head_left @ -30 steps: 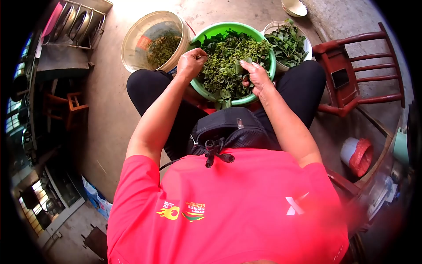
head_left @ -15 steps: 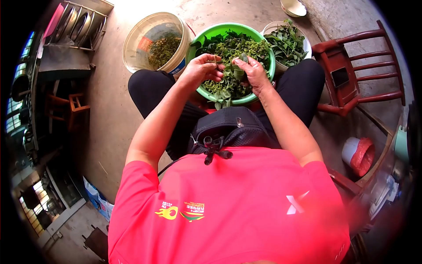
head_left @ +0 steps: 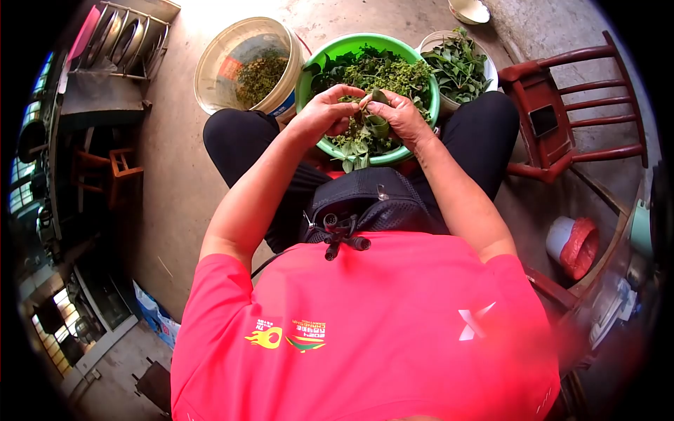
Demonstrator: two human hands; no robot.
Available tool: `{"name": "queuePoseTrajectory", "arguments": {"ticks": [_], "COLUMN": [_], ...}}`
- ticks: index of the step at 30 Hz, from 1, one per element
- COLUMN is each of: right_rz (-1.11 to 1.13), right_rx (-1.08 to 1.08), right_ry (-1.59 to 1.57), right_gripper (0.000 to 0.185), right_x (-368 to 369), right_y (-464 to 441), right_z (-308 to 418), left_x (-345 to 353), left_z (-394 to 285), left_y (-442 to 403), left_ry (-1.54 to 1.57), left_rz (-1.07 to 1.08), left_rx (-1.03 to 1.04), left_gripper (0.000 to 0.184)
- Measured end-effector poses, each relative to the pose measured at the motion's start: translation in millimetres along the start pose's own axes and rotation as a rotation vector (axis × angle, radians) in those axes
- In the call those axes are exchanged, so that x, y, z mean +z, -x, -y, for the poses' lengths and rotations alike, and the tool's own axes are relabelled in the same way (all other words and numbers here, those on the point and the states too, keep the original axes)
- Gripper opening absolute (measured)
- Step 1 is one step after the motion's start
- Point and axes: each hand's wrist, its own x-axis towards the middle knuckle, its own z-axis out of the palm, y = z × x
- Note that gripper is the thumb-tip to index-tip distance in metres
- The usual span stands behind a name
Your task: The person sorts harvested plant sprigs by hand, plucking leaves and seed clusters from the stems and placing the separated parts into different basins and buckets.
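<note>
Above a green basin (head_left: 303, 95) my two hands meet, fingertips nearly touching. My left hand (head_left: 328, 114) is closed in a pinch at a leafy sprig (head_left: 378, 128), its other fingers curled. My right hand (head_left: 404, 121) is closed round the same sprig, with green leaves showing below its thumb and fingers. Exactly where each fingertip grips is partly hidden. Beneath the hands, the basin holds clusters of small green buds or berries (head_left: 382, 74) on stems, mixed with dark leaves.
A large pale bucket (head_left: 210, 70) with small yellow-green pieces stands left of the basin. On the right, a white bucket (head_left: 493, 74) holds loose leaves (head_left: 460, 70). A red-brown wooden chair (head_left: 540, 119) is farther right. My knees flank the basin.
My hands have come together. The left moved right toward the right hand, its fingers curling in more, while the right shifted slightly left. Buckets and basin have not moved.
</note>
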Motion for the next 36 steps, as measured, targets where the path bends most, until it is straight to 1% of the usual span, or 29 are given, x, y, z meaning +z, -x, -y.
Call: {"name": "queuePoseTrajectory", "arguments": {"ticks": [5, 7, 8, 10, 11, 13, 14, 16, 18, 20, 21, 22, 24, 26, 27, 28, 30, 31, 32, 33, 34, 35, 36], "right_rz": [-0.051, -0.126, -0.125, -0.328, -0.328, -0.451, -0.453, -0.582, -0.581, -0.628, -0.593, -0.592, -0.584, -0.572, -0.610, -0.651, -0.657, -0.615, -0.571, -0.586, -0.589, -0.575, -0.560], "right_rx": [-0.088, -0.155, -0.153, -0.333, -0.332, -0.313, -0.313, -0.266, -0.368, -0.048, -0.071, -0.071, -0.066, -0.078, -0.074, -0.069, -0.080, -0.121, -0.163, -0.156, -0.155, -0.156, -0.159], "right_ry": [-0.018, 0.148, 0.149, 0.756, 0.757, 0.855, 0.856, 0.822, 0.389, 0.105, 0.020, 0.021, -0.122, -0.136, -0.152, -0.168, -0.182, -0.257, -0.331, -0.330, -0.328, -0.343, -0.358], "right_gripper": [0.013, 0.013, 0.013, 0.015, 0.015, 0.016, 0.016, 0.016, 0.010, 0.008, 0.007, 0.007, 0.009, 0.010, 0.012, 0.013, 0.015, 0.016, 0.018, 0.019, 0.019, 0.019, 0.019], "right_x": [-4, -5, -5, -4, -4, -6, -9, -22, -45, -20, -27, -29, -30, -29, -26, -24, -30, -35, -38, -40, -40, -40, -42], "right_y": [-7, -9, -9, -9, -9, -10, -10, -14, -29, -5, -5, -4, -2, -3, -4, -5, -4, -5, -6, -6, -5, -5, -4], "right_z": [-13, -14, -15, -12, -13, -15, -14, -11, -24, 16, 11, 9, 9, 9, 12, 15, 17, 15, 14, 14, 13, 12, 11], "left_x": [2, 2, 1, -1, -4, -10, -11, -9, -25, -40, -54, -71, -120, -196, -194, -192, -182, -155, -140, -108, -96, -87, -83], "left_z": [2, 4, 5, 7, 7, 4, 5, -3, -3, -27, -31, -36, -37, -17, -22, -23, -22, -30, -27, -32, -22, -11, 2], "left_y": [-1, -3, -4, -7, -9, -11, -11, -4, -1, 12, 14, 13, 10, -1, 3, 0, -8, -8, -17, -17, -25, -34, -45], "left_ry": [0.015, -0.209, -0.207, -0.353, -0.352, -0.263, -0.263, -0.193, -0.160, -0.199, -0.275, -0.350, -0.696, -0.955, -0.899, -0.902, -1.338, -1.303, -1.092, -1.012, -1.057, -1.129, -1.252], "left_rz": [-0.053, -0.029, -0.031, -0.057, -0.057, -0.044, -0.042, -0.071, -0.121, -0.280, -0.391, -0.502, -0.798, -1.029, -1.097, -1.097, -1.131, -0.987, -0.827, -0.702, -0.592, -0.491, -0.388], "left_rx": [-0.019, -0.013, -0.012, -0.053, -0.053, -0.171, -0.171, -0.206, -0.081, -0.032, 0.032, 0.096, 0.276, 0.279, 0.198, 0.201, 0.382, 0.424, 0.413, 0.320, 0.373, 0.434, 0.371], "left_gripper": [0.027, 0.026, 0.026, 0.023, 0.023, 0.019, 0.019, 0.015, 0.015, 0.015, 0.017, 0.019, 0.026, 0.037, 0.044, 0.044, 0.044, 0.039, 0.030, 0.022, 0.019, 0.019, 0.024]}}
